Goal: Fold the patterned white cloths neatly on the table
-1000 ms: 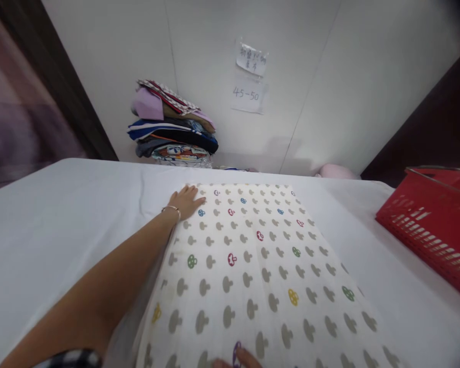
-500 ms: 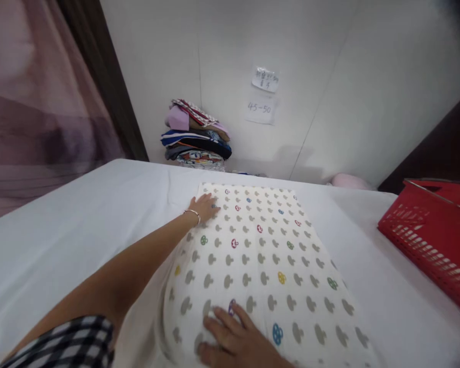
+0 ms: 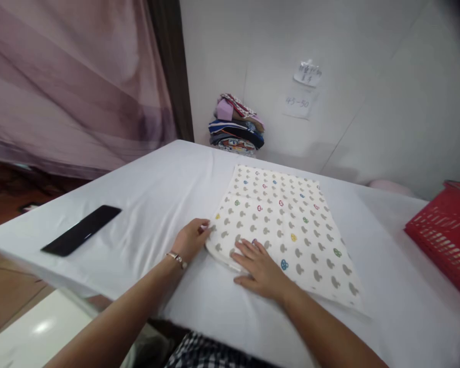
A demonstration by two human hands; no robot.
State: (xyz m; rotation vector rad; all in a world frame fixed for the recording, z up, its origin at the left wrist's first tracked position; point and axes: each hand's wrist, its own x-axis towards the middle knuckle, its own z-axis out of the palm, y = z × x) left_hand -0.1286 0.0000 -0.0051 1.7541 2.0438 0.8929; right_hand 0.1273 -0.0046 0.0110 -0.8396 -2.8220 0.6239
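A folded white cloth point(image 3: 274, 220) printed with grey and coloured mushrooms lies flat on the white-covered table point(image 3: 149, 240). At the cloth's near left corner, my left hand point(image 3: 190, 239) has its thumb and fingers closed on the edge; a bracelet circles that wrist. My right hand point(image 3: 261, 269) rests palm down on the near edge of the cloth, its fingers stretched out. Beneath the near left corner, the rounded edge shows more than one layer.
A black flat object point(image 3: 82, 230) lies at the table's left. The red plastic basket point(image 3: 444, 230) stands on the right. Folded clothes point(image 3: 236, 125) are stacked behind the far edge, by a wall with paper notes point(image 3: 299, 102). A pinkish curtain point(image 3: 80, 76) hangs at the left.
My left hand has come back from the cloth's far left edge to its near left corner and closed there. My right hand stays flat on the cloth. The view has shifted left.
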